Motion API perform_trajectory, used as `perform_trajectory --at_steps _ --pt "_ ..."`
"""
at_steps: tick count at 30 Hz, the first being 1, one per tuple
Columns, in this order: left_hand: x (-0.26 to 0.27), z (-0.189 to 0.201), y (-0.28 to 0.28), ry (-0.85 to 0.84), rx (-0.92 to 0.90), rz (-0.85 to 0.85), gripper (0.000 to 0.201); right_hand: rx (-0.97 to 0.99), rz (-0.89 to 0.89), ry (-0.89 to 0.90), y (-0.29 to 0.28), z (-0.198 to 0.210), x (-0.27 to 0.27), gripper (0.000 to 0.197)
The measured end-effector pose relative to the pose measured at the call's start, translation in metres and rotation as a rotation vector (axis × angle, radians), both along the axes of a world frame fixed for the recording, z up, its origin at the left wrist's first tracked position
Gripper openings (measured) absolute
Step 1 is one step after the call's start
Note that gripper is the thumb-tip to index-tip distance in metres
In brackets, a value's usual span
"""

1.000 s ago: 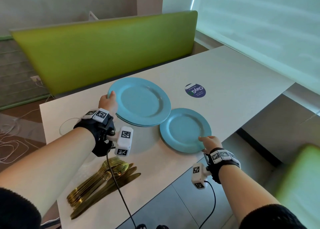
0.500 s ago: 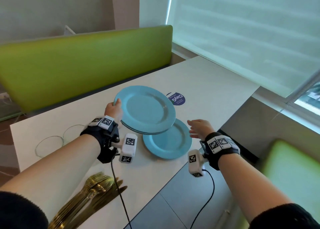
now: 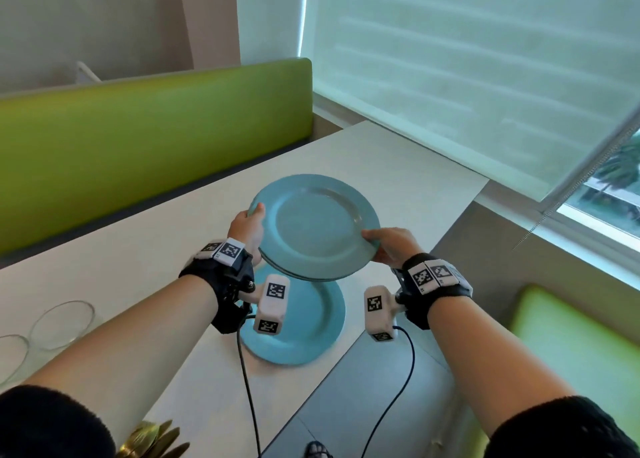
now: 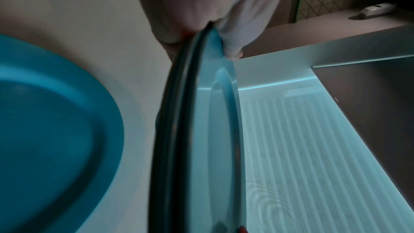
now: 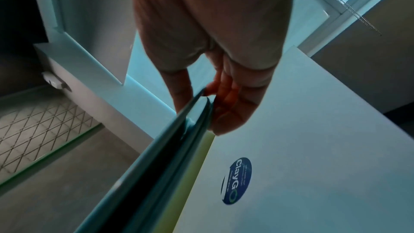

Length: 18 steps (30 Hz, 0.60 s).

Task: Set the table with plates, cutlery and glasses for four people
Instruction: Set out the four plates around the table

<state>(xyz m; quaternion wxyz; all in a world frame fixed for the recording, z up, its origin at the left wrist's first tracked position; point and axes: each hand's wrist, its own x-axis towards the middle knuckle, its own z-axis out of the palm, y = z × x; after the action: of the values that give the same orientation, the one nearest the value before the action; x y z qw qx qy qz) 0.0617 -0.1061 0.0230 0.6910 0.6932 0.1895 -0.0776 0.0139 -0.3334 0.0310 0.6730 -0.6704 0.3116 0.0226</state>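
I hold a stack [image 3: 313, 231] of blue plates in the air above the table [image 3: 138, 260], over the near edge. My left hand [image 3: 246, 231] pinches the stack's left rim, thumb on top and fingers underneath. My right hand [image 3: 389, 244] grips the right rim the same way, thumb on the upper face, fingers curled below. In the wrist views the rims show as thin layers pressed together; I count at least two plates, maybe three, but cannot be sure.

One plate [image 3: 304, 326] already lies flat on the table just below the stack, near my edge.

The stack is round, so it has no long axis. Its faces point up, and it tilts a little, the left side slightly higher than the right.

To do this step well, I judge I should keep both grips firm and level, so the plates do not slide on each other, then carry the stack to the next free place and peel off only the top plate.

Glasses [image 3: 62, 324] stand at my left, and gold cutlery [image 3: 152, 440] lies at the bottom edge.
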Motion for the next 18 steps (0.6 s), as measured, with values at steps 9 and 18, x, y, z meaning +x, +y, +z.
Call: perform_trajectory --at_steps 9,18 --pt "0.07 -0.005 -0.043 0.087 0.145 0.075 0.054 0.015 -0.009 -0.027 -0.087 -0.017 0.087 0.024" --pt "0.106 -0.024 -0.023 0.153 0.321 0.322 0.056 0.038 -0.17 0.104 -0.152 -0.078 0.103 0.038"
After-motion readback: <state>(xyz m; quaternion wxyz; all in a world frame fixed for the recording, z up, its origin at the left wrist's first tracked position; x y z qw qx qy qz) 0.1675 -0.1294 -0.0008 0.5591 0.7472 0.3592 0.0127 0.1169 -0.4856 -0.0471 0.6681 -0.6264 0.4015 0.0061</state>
